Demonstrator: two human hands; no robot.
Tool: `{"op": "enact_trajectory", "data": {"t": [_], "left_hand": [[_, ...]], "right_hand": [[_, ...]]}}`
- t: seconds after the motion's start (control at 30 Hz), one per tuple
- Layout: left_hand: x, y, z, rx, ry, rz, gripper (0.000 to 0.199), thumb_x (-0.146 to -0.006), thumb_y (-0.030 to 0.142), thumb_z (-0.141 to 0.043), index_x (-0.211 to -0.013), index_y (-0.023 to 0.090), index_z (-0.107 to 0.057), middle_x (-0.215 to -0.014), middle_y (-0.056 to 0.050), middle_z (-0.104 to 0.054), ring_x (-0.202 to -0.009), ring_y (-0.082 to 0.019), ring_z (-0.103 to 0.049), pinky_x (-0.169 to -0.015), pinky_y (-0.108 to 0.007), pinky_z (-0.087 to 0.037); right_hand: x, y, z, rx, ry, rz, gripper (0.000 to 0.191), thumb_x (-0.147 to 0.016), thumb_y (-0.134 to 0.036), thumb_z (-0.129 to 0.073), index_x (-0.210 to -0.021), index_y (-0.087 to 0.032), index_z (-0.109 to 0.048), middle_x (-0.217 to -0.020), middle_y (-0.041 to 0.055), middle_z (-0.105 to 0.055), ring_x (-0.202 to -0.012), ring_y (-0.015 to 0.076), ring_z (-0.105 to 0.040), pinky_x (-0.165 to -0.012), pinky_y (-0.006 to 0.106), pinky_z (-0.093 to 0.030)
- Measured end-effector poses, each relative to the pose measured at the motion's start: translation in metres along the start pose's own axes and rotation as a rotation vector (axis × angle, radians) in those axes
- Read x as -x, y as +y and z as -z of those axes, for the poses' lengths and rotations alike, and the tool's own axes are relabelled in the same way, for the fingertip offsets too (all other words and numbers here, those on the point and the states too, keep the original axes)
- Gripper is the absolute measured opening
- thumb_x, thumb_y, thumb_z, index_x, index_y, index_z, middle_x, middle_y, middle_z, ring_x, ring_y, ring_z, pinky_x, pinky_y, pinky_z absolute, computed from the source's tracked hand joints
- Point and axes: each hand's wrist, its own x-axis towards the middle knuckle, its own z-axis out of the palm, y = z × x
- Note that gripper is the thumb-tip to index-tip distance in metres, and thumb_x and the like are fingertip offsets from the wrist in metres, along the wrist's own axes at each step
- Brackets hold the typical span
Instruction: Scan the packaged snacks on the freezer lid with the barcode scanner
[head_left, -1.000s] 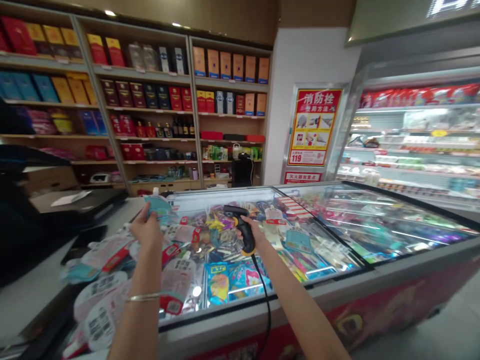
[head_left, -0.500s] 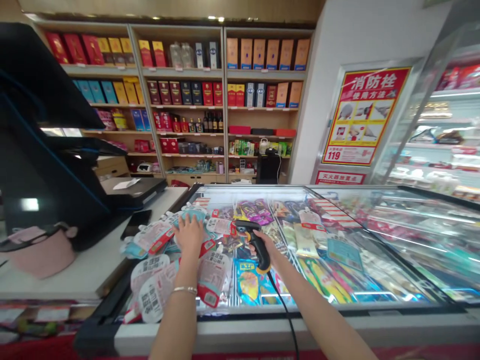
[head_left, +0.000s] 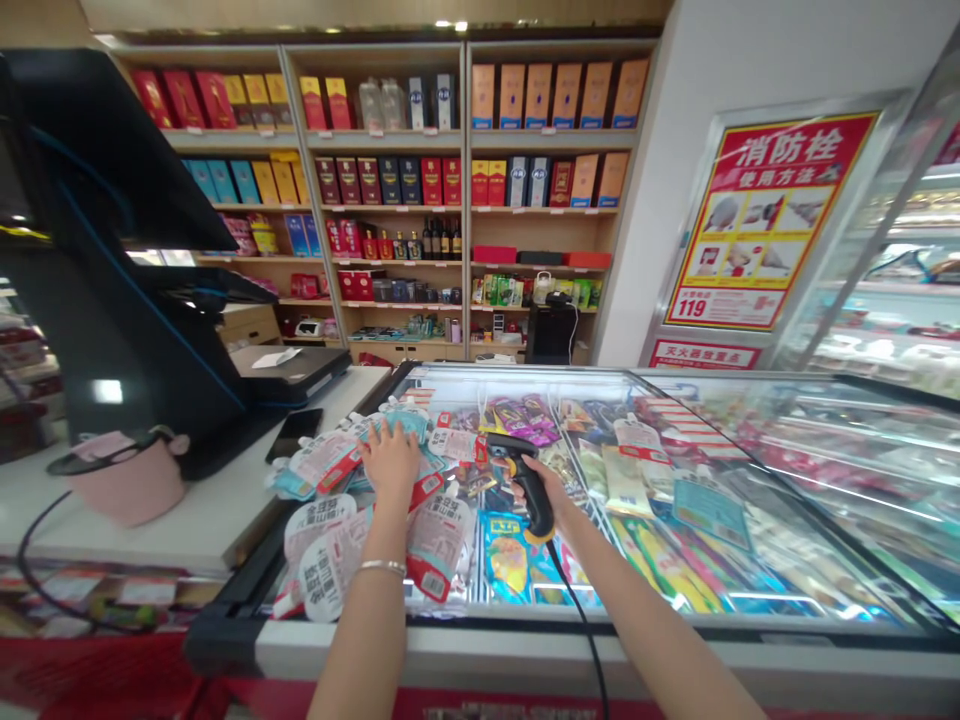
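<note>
Pouches (head_left: 439,545) lie heaped under our left hand (head_left: 390,462), spreading to its left and toward us, on the freezer's glass (head_left: 466,598). That hand is palm down, fingers spread over the pile's teal top; we cannot tell whether a fingertip hooks anything. Between our hands, one pouch (head_left: 454,443) lies with its long axis crosswise, its red end pointing at the head of the scanner (head_left: 531,490); whether they touch is unclear. Our left hand is nearer the heap. Our right hand (head_left: 553,488) is closed around the scanner's handle.

These pouches look like soft, glossy film, round-shouldered, with stubby caps, black print, red bands and teal panels. The scanner is hard black plastic with orange-yellow trim, its thin cord (head_left: 577,600) curving down toward us. Under the glass, right of our left hand, crinkly bright packets (head_left: 506,560) show. Right of our right hand, another teal pouch (head_left: 709,508) lies flat. Left of our left hand are a slim dark phone (head_left: 295,436) and a rounded pink tub (head_left: 127,487).
</note>
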Motion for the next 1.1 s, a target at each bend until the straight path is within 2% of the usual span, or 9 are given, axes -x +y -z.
{"op": "enact_trajectory", "data": {"t": [0.17,0.3,0.4,0.5,0.63,0.77,0.93,1.0,1.1], "left_hand": [[-0.002,-0.001,0.006,0.042,0.057,-0.003,0.047,-0.09,0.037,-0.033,-0.117,0.011,-0.061,-0.135,-0.018,-0.049,-0.131,-0.034,-0.034,-0.107,-0.054,-0.022],[-0.011,0.018,0.021,0.1,0.127,-0.052,0.043,-0.089,0.033,-0.036,-0.117,0.012,-0.061,-0.136,-0.016,-0.049,-0.132,-0.033,-0.032,-0.108,-0.054,-0.02],[-0.014,0.06,0.035,0.162,0.138,-0.129,0.041,-0.087,0.031,-0.038,-0.117,0.014,-0.061,-0.136,-0.014,-0.049,-0.131,-0.032,-0.034,-0.107,-0.054,-0.023],[-0.007,0.119,0.045,0.227,0.081,-0.228,0.042,-0.087,0.031,-0.039,-0.12,0.015,-0.059,-0.137,-0.013,-0.049,-0.129,-0.031,-0.037,-0.104,-0.052,-0.029],[0.018,0.198,0.042,0.296,-0.04,-0.345,0.042,-0.086,0.029,-0.04,-0.123,0.015,-0.057,-0.138,-0.013,-0.047,-0.127,-0.03,-0.039,-0.101,-0.048,-0.035],[0.049,0.258,0.024,0.375,-0.138,-0.421,0.039,-0.086,0.026,-0.041,-0.117,0.015,-0.06,-0.134,-0.014,-0.05,-0.122,-0.029,-0.044,-0.099,-0.044,-0.037],[0.077,0.313,-0.007,0.502,-0.285,-0.518,0.035,-0.083,0.023,-0.046,-0.112,0.01,-0.061,-0.121,-0.018,-0.058,-0.114,-0.027,-0.051,-0.097,-0.037,-0.038],[0.085,0.333,-0.02,0.539,-0.35,-0.512,0.035,-0.081,0.023,-0.05,-0.113,0.012,-0.059,-0.117,-0.016,-0.06,-0.11,-0.026,-0.054,-0.095,-0.035,-0.039],[0.095,0.357,-0.038,0.52,-0.425,-0.432,0.045,-0.081,0.032,-0.054,-0.121,0.012,-0.054,-0.118,-0.017,-0.058,-0.112,-0.026,-0.053,-0.092,-0.034,-0.039]], "right_hand": [[0.005,-0.006,0.002,0.054,0.054,-0.002,0.033,-0.072,-0.042,-0.062,-0.085,-0.013,-0.069,-0.056,0.0025,-0.056,-0.045,0.0099,-0.044,-0.04,0.021,-0.036],[0.026,-0.038,0.015,0.094,0.121,0.109,0.033,-0.074,-0.043,-0.059,-0.087,-0.014,-0.067,-0.051,0.0011,-0.054,-0.044,0.0111,-0.044,-0.039,0.021,-0.035],[0.057,-0.076,0.039,0.134,0.191,0.224,0.035,-0.074,-0.046,-0.058,-0.09,-0.015,-0.066,-0.052,0.0003,-0.054,-0.042,0.0109,-0.043,-0.038,0.021,-0.033],[0.098,-0.112,0.07,0.164,0.275,0.342,0.032,-0.075,-0.045,-0.058,-0.088,-0.016,-0.065,-0.053,0.0001,-0.054,-0.042,0.0106,-0.043,-0.037,0.021,-0.033],[0.152,-0.144,0.114,0.181,0.37,0.443,0.028,-0.077,-0.043,-0.057,-0.084,-0.017,-0.065,-0.055,0.001,-0.054,-0.043,0.0105,-0.044,-0.037,0.021,-0.035],[0.193,-0.161,0.155,0.199,0.467,0.541,0.024,-0.076,-0.039,-0.057,-0.087,-0.019,-0.065,-0.073,0.0041,-0.061,-0.046,0.0108,-0.046,-0.037,0.022,-0.038],[0.221,-0.177,0.195,0.178,0.54,0.596,0.022,-0.074,-0.035,-0.058,-0.087,-0.019,-0.066,-0.084,0.0073,-0.065,-0.047,0.0105,-0.048,-0.036,0.023,-0.041],[0.226,-0.183,0.209,0.144,0.547,0.584,0.023,-0.073,-0.033,-0.06,-0.088,-0.018,-0.067,-0.085,0.0076,-0.067,-0.046,0.0099,-0.049,-0.037,0.022,-0.042],[0.228,-0.188,0.226,0.085,0.572,0.555,0.023,-0.072,-0.032,-0.062,-0.087,-0.016,-0.067,-0.077,0.0066,-0.067,-0.046,0.0094,-0.051,-0.037,0.02,-0.043]]}}
